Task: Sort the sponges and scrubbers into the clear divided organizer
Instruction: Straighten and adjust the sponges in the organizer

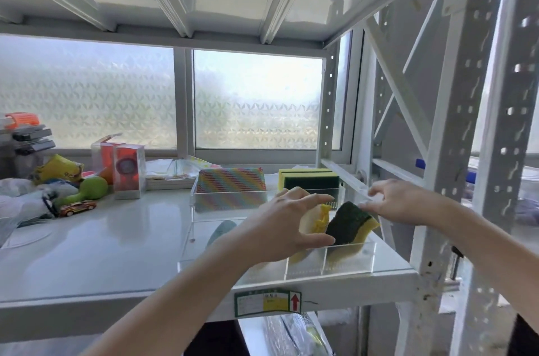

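Nearest the shelf's front edge, towards its front right corner, stands the clear divided organizer [329, 260], its front wall almost flush with that edge. Its front right compartments are where the action is.

Over those compartments the left hand [287, 227] holds a yellow scrubber [319, 220], fingers curled over the top and thumb beneath; the grip is a loose pinch, not a closed fist. Touching that scrubber on its right is a green-and-yellow sponge [351, 222], tilted, its long axis running from lower left to upper right, its lower end already down inside a front compartment and its upper corner poking above the wall.

The right hand [401, 204] is at that upper corner, just behind and to the right of the sponge. Its fingers are bent and seem to touch the sponge's top edge or the organizer's right wall; which of the two I cannot tell, nor whether it truly grips anything.

So the sponge lies between the two hands, nearer the right one's fingertips. My judgement is that seating it calls for a push down along its long axis, with the left hand keeping the scrubber clear.

Farther back, in the rear compartments, stand a rainbow-striped scrubber pad [230, 186] on the left and upright green-and-yellow sponges [309, 179] on the right.
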A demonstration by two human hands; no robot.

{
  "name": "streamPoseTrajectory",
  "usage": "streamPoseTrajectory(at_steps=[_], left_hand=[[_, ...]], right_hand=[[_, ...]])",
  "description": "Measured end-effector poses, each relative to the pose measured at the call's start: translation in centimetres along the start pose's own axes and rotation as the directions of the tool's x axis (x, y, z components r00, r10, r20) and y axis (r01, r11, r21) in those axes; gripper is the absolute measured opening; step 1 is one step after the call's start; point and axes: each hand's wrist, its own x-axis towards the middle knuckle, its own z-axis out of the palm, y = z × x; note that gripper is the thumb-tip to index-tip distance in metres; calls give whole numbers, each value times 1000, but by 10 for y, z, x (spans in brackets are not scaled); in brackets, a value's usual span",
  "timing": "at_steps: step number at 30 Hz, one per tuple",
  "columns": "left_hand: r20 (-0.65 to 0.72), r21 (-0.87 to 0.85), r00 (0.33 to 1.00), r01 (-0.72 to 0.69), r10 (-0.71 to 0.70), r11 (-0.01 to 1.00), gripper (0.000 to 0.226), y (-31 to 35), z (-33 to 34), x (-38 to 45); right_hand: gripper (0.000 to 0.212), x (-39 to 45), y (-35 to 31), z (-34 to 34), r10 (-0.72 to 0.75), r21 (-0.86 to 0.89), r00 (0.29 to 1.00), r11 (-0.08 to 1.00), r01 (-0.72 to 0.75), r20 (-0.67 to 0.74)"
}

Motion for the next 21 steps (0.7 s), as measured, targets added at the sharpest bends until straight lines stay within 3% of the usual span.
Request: streamPoseTrajectory(at_steps=[4,6,10,12,16,21], left_hand=[[12,34,1000,-23,23,999,56,0,9,8],[-8,38,1000,-23,23,999,52,-1,11,10],[-35,69,999,-38,40,997,71,-4,5,8],[-104,28,995,0,3,1000,75,-12,-11,7],[-256,12,957,147,-140,989,64,-57,-56,7],[-179,27,908,391,-380,920,67,-120,-90,9]], right_hand=[[45,5,4,18,-7,170,995,985,-10,99],[47,6,2,19,-18,137,996,991,6,87],[61,21,-10,0,-129,114,977,982,150,-171],[71,36,-23,-12,-250,138,944,949,283,-214],[83,77,-47,-17,-372,126,927,919,374,-38],[80,106,-59,-18,-422,143,897,904,404,131]])
